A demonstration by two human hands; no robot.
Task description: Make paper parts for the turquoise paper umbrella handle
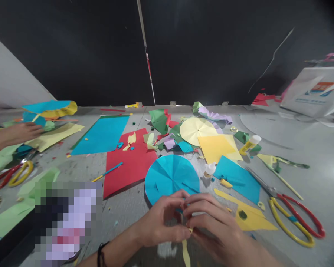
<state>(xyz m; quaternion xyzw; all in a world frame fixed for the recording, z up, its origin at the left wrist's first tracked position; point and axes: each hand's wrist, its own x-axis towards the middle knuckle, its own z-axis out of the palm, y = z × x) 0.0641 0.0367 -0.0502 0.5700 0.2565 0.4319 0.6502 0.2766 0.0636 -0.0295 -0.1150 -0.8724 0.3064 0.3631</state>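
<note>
My left hand point(164, 218), with a dark band at the wrist, is closed in a pinch at the lower middle. Close against it, my right hand point(219, 220) curls its fingers around the same spot. Between them is a narrow pale yellow paper strip point(186, 254); its loose end hangs below my fingers, and the gripped part is mostly hidden. Just beyond my hands lies a creased blue paper disc point(171, 174). A small white-capped glue bottle point(209, 170) stands to its right.
Red-and-yellow-handled scissors point(292, 218) lie at right, near a glue stick point(250, 144). Red paper point(130, 159), blue paper point(102, 133) and a cream disc point(197, 130) lie among scraps. At left, another person's hand point(30, 129) is by a blue-and-yellow paper parasol point(50, 108).
</note>
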